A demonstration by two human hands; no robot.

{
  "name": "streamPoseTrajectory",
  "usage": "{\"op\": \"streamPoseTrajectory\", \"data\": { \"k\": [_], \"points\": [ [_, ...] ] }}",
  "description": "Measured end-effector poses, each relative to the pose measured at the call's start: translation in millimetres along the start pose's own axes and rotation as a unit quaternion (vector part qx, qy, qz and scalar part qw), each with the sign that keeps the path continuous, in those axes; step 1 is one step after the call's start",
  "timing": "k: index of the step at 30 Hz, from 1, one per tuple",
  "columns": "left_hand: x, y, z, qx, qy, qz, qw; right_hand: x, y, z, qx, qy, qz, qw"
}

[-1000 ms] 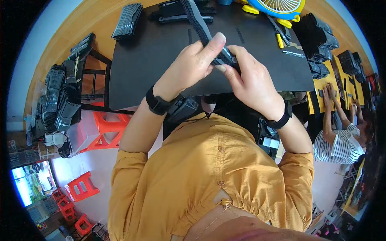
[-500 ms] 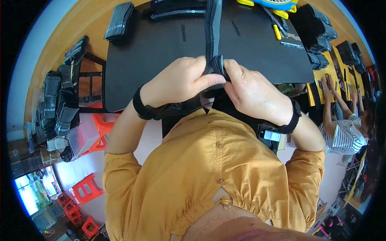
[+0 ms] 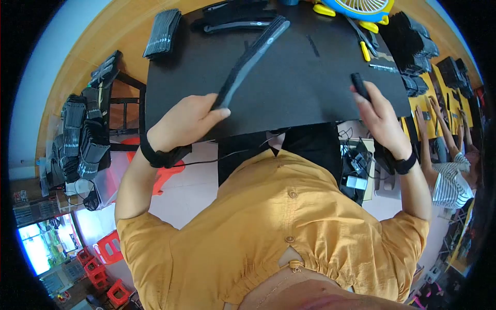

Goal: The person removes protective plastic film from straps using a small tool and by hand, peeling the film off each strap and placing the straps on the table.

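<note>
My left hand (image 3: 188,121) is closed on the lower end of a bundle of dark straps (image 3: 251,59), which slants up and to the right over the dark table (image 3: 289,103). A grey strip with small white print runs along its side. To the right, my right hand (image 3: 381,116) is closed round a short black rolled piece (image 3: 359,87), whose end sticks out above the fingers. The two hands are wide apart, near the table's front edge. Another grey and black strap bundle (image 3: 235,26) lies at the back of the table.
A strap stack (image 3: 162,33) stands at the back left. A blue and yellow fan (image 3: 361,9) and a yellow-handled tool (image 3: 365,50) are at the back right, beside black stacks (image 3: 413,46). Red stools (image 3: 108,247) stand on the floor. A person in stripes (image 3: 448,181) works at the right.
My hands have moved apart, the left one leftward with the strap bundle. The bundle now slants to the right. The short black piece has moved right with my right hand.
</note>
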State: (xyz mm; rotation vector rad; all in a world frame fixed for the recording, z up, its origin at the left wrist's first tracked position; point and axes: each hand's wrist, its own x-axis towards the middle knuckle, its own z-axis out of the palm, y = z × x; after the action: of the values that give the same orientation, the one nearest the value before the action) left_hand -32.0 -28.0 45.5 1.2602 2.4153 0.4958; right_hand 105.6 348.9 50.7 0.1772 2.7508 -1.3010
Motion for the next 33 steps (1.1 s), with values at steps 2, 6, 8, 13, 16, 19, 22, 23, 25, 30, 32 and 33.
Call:
{"op": "streamPoseTrajectory", "data": {
  "k": [2,6,8,13,16,19,22,23,25,30,32,33],
  "points": [
    [1.4,-8.9,-0.1,-0.1,0.061,-0.116,0.986,-1.1,18.9,5.5,0.036,0.02,-0.012,0.999],
    [19.7,-25.3,5.5,-0.024,0.137,-0.072,0.988,2.0,33.7,30.2,0.163,0.12,-0.052,0.978],
    [31.2,-23.9,9.4,-0.018,0.134,-0.053,0.989,-2.8,26.6,27.5,0.146,0.1,-0.028,0.984],
    [54.3,-6.5,14.9,-0.187,0.019,-0.131,0.973,-5.5,30.9,24.3,0.269,0.116,0.06,0.954],
    [61.7,-4.6,26.7,-0.31,0.002,-0.13,0.942,0.2,39.9,19.2,0.386,0.069,0.075,0.917],
    [71.3,2.8,32.3,-0.405,-0.033,-0.145,0.902,1.7,19.8,19.0,0.422,0.094,0.05,0.9],
    [78.9,13.3,39.2,-0.474,-0.056,-0.159,0.865,9.7,15.3,8.6,0.338,0.098,0.039,0.935],
    [81.3,15.2,41.4,-0.472,-0.059,-0.163,0.864,18.1,18.1,6.6,0.281,0.107,0.058,0.952],
    [84.0,19.1,45.3,-0.479,-0.061,-0.162,0.861,39.8,33.2,0.5,0.19,0.112,0.068,0.973],
    [83.2,20.3,55.0,-0.48,-0.059,-0.156,0.861,91.9,66.4,-11.3,-0.005,0.136,-0.038,0.99],
    [77.8,23.8,51.9,-0.478,-0.059,-0.167,0.86,100.7,93.2,-9.8,-0.212,0.141,-0.152,0.955],
    [75.0,23.9,51.1,-0.481,-0.053,-0.182,0.856,89.5,79.9,-8.3,-0.254,0.105,-0.089,0.957]
  ]
}}
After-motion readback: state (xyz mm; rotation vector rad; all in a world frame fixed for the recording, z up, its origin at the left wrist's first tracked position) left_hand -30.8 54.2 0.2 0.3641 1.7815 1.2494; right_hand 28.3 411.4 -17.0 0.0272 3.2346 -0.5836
